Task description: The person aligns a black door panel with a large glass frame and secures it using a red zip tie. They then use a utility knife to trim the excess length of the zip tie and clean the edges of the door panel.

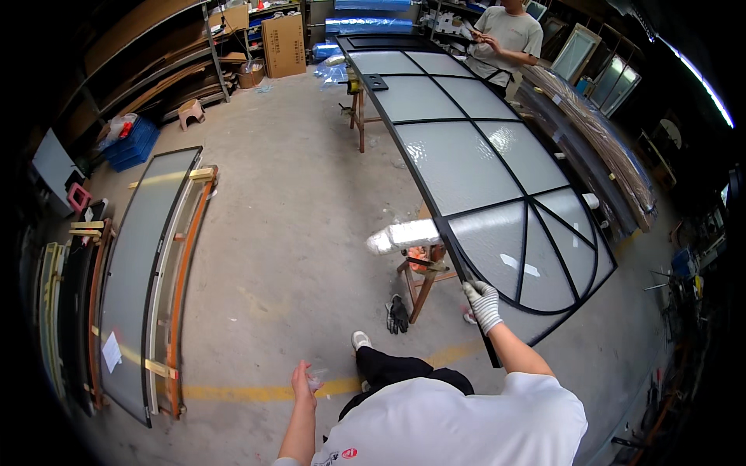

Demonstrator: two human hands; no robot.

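Note:
A long black-framed glass door panel [435, 99] lies flat on trestles, its frosted panes split by black bars, with an arched pattern at the near end. My right hand [483, 305], in a striped white glove, is closed over the near left edge of its frame. Low at my left side, my bare left hand [303, 379] holds a small clear plastic piece [315, 379], whose exact kind I cannot make out. Beneath the panel, a white-wrapped support [404, 236] sticks out from a wooden trestle [423, 293].
A dark glove [397, 314] lies on the floor by the trestle. More framed panels [148, 264] rest on a rack at left, near a blue crate [130, 144] and a small stool [190, 114]. Across the panel stands another person [505, 39]; wrapped boards [598, 147] line the right.

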